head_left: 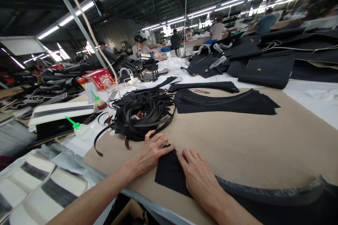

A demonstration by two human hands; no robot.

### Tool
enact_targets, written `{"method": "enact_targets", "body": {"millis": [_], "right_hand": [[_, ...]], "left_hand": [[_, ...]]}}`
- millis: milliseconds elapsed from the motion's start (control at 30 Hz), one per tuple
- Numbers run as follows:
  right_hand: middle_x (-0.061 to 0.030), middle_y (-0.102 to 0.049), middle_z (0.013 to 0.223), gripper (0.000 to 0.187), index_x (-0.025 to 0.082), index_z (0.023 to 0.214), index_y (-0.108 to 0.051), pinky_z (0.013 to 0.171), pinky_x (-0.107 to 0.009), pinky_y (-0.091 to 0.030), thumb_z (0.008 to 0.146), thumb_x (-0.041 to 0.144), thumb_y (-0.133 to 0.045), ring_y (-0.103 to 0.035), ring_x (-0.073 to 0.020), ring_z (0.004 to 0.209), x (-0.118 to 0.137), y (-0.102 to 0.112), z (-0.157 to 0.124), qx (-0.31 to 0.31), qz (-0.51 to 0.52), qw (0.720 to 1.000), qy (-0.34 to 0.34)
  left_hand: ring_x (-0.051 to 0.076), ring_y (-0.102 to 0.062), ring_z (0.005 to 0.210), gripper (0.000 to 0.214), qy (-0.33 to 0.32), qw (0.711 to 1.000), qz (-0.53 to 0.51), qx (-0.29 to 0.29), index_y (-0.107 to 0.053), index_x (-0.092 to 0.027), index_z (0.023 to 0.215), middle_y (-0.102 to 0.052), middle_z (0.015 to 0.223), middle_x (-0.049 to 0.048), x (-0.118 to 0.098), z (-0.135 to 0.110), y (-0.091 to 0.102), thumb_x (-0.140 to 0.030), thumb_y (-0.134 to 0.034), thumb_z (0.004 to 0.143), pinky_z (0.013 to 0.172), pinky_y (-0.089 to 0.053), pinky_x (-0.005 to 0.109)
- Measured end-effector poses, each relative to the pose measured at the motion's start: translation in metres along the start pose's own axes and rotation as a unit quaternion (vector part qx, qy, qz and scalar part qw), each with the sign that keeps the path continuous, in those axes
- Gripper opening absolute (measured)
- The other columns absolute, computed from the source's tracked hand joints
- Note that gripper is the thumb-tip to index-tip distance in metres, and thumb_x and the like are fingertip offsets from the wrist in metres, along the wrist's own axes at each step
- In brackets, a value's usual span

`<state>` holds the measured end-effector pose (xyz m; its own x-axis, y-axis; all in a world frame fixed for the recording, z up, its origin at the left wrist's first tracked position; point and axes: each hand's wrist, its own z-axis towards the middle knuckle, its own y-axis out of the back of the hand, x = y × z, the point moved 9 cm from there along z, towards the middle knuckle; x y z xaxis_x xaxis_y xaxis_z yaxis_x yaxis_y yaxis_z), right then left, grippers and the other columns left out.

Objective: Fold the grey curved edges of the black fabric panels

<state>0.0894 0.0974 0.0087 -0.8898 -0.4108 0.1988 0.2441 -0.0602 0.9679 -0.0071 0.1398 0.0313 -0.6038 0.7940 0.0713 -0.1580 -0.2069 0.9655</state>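
Note:
On the brown work surface lies a long, curved black material piece [170, 172], its narrow end between my two hands. The thumb side of my left hand [150, 151] touches the corner of that end, while its fingers are spread over the surface. My right hand [196, 170] lies across the piece, with bent fingers and a fingertip pressed along the upper edge near the corner. The underside of the right fingers is hidden. Further right, the piece has a rough, greyish curved band [269, 191] and runs out of view.
A coil of black strips [144, 112] lies beyond my left hand. Behind are stacked black panels [224, 103] and small pink-handled snips [202, 91]. Green-tipped bottles [81, 128] stand left, near a red box [101, 79]. Black bags [264, 68] fill the far right; a co-worker [140, 47] sits opposite.

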Motion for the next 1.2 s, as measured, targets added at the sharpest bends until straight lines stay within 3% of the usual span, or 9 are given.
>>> {"method": "enact_targets", "body": {"millis": [200,333,433,533,600,700,867,1067,1200], "right_hand": [[-0.0097,-0.059,0.105,0.049,0.013,0.122,-0.056,0.08,-0.036,-0.036,0.077,0.001,-0.043,-0.049,-0.0248,0.094,0.0,-0.001,0.0,-0.002,0.004,1.0,0.004],[-0.0094,-0.059,0.105,0.049,0.013,0.122,-0.056,0.08,-0.036,-0.037,0.077,0.0,-0.042,-0.049,-0.0244,0.093,0.0,0.001,-0.001,-0.006,0.011,1.0,0.003],[-0.009,-0.059,0.105,0.048,0.014,0.123,-0.055,0.081,-0.036,-0.038,0.078,0.001,-0.042,-0.05,-0.0241,0.093,-0.001,0.003,-0.001,-0.011,0.017,1.0,0.002],[-0.0098,-0.058,0.108,0.043,0.013,0.121,-0.054,0.085,-0.037,-0.039,0.081,0.002,-0.042,-0.05,-0.0237,0.097,-0.003,0.004,-0.002,-0.021,0.033,0.999,-0.009],[-0.0097,-0.059,0.106,0.036,0.012,0.117,-0.055,0.087,-0.036,-0.039,0.084,0.004,-0.042,-0.051,-0.023,0.096,-0.007,0.006,-0.003,-0.025,0.046,0.998,-0.024],[-0.0081,-0.06,0.101,0.028,0.014,0.113,-0.055,0.085,-0.036,-0.04,0.087,0.009,-0.045,-0.053,-0.0226,0.094,-0.014,0.012,-0.008,-0.022,0.059,0.997,-0.042],[-0.0065,-0.063,0.098,0.017,0.017,0.102,-0.058,0.084,-0.038,-0.039,0.085,0.018,-0.055,-0.057,-0.0239,0.094,-0.028,0.024,-0.016,0.009,0.084,0.994,-0.063],[-0.0068,-0.068,0.092,0.013,0.018,0.091,-0.061,0.077,-0.036,-0.037,0.08,0.021,-0.054,-0.06,-0.0249,0.09,-0.042,0.023,-0.016,0.062,0.133,0.985,-0.086],[-0.0061,-0.068,0.083,0.012,0.019,0.083,-0.061,0.065,-0.031,-0.034,0.076,0.017,-0.052,-0.061,-0.0221,0.081,-0.049,0.021,-0.015,0.062,0.162,0.98,-0.098]], "left_hand": [[0.019,-0.044,0.122,0.045,0.0,0.999,0.039,0.001,-0.059,-0.038,0.119,-0.057,0.124,0.0027,0.02,-0.004,0.002,-0.007,-0.044,0.091,0.109,-0.018,0.049],[0.023,-0.046,0.12,0.037,0.066,0.995,0.043,-0.062,-0.066,-0.029,0.105,-0.058,0.122,0.006,0.027,-0.001,0.017,-0.007,-0.041,0.091,0.105,-0.024,0.052],[0.019,-0.054,0.107,0.035,0.085,0.989,-0.082,-0.09,-0.065,-0.026,0.107,-0.064,0.11,0.0056,0.002,0.006,0.017,-0.009,-0.039,0.091,0.099,-0.036,0.044],[0.016,-0.056,0.101,0.034,0.1,0.964,-0.237,-0.07,-0.06,-0.022,0.116,-0.065,0.108,0.0053,-0.027,0.012,0.001,-0.01,-0.042,0.091,0.093,-0.045,0.033],[0.017,-0.055,0.105,0.036,0.128,0.949,-0.283,-0.052,-0.057,-0.02,0.119,-0.064,0.112,0.0058,-0.035,0.013,-0.009,-0.008,-0.046,0.087,0.095,-0.045,0.033],[0.019,-0.055,0.106,0.039,0.147,0.946,-0.289,-0.027,-0.057,-0.02,0.118,-0.063,0.111,0.0056,-0.035,0.013,-0.016,-0.006,-0.05,0.083,0.097,-0.044,0.035],[0.019,-0.054,0.1,0.035,0.124,0.963,-0.238,0.035,-0.063,-0.02,0.107,-0.064,0.101,0.0043,-0.039,0.023,-0.012,-0.004,-0.049,0.08,0.092,-0.044,0.035],[0.017,-0.055,0.093,0.042,0.09,0.964,-0.244,0.06,-0.069,-0.021,0.093,-0.063,0.09,0.0027,-0.053,0.038,-0.009,0.003,-0.042,0.073,0.086,-0.044,0.03],[0.017,-0.055,0.092,0.042,0.091,0.959,-0.26,0.065,-0.07,-0.02,0.091,-0.063,0.089,0.003,-0.056,0.04,-0.011,0.003,-0.041,0.071,0.084,-0.044,0.028]]}}
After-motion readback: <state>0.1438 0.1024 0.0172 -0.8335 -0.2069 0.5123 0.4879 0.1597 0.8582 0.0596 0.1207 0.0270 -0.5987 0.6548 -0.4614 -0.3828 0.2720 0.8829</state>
